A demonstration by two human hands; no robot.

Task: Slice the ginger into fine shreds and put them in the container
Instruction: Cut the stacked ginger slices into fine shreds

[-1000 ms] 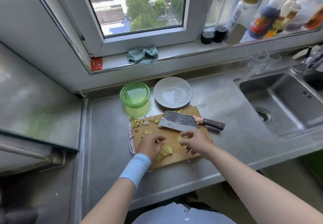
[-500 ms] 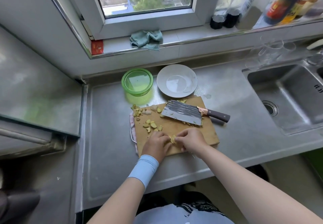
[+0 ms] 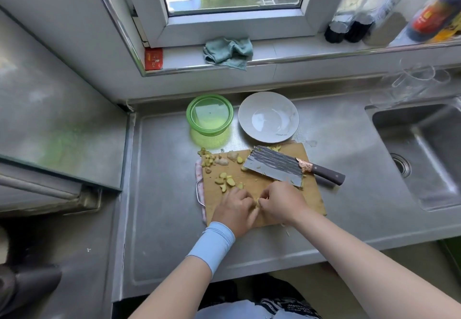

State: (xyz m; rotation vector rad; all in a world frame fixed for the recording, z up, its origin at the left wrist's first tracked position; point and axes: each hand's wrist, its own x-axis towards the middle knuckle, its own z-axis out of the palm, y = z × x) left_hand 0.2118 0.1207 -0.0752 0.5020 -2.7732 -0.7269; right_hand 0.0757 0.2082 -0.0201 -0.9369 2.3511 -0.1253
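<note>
Nearest, our left hand (image 3: 234,210) and right hand (image 3: 283,204) pinch gathered ginger slices (image 3: 255,203) on the board (image 3: 264,178); beyond, loose pieces (image 3: 225,181) and the cleaver (image 3: 274,166) lying flat, unheld; farthest, the green container (image 3: 209,114), seemingly empty: slicing looks done, we judge, shredding and filling both remain.

So everything sits around the wooden cutting board (image 3: 313,199). Both hands are bunched together at its near edge: the left hand (image 3: 234,209), with a light blue wristband (image 3: 212,246), and the right hand (image 3: 282,204), fingers curled, pinching a small ginger pile (image 3: 255,203) between them. Loose slices (image 3: 225,181) are scattered on the board's left half, and the cleaver (image 3: 274,165) lies flat across its far right part, handle poking off the right edge. The green container (image 3: 209,114) is just past the far-left corner, the white plate (image 3: 269,116) just past the far edge, and the sink (image 3: 424,159) is well off to the right.
</note>
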